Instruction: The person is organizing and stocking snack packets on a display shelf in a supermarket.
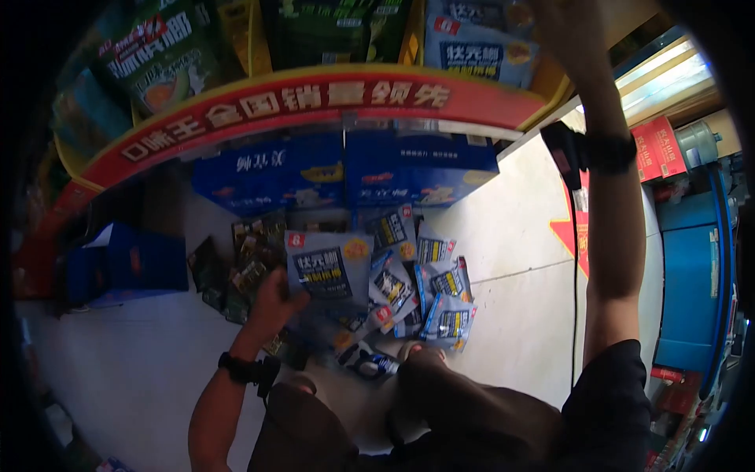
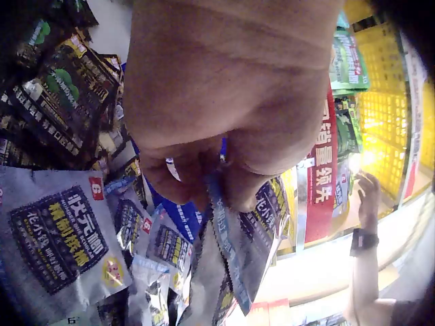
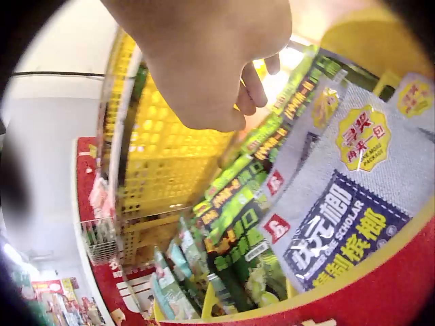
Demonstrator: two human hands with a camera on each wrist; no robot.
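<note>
My left hand pinches a grey snack pouch with dark blue and yellow lettering. In the left wrist view the thumb and fingers close on the sealed edge of a pouch. Below it, several similar grey pouches lie heaped on the floor beside dark packets. Raised at the upper right, my right hand hovers over the shelf basket with fingers loosely bent and nothing in them. Closest to that hand are upright grey pouches and green packets.
A red banner strip runs along the shelf front. Two blue boxes stand under it, and another blue box sits at left. Yellow mesh rises behind the packets. My knees are close to the heap.
</note>
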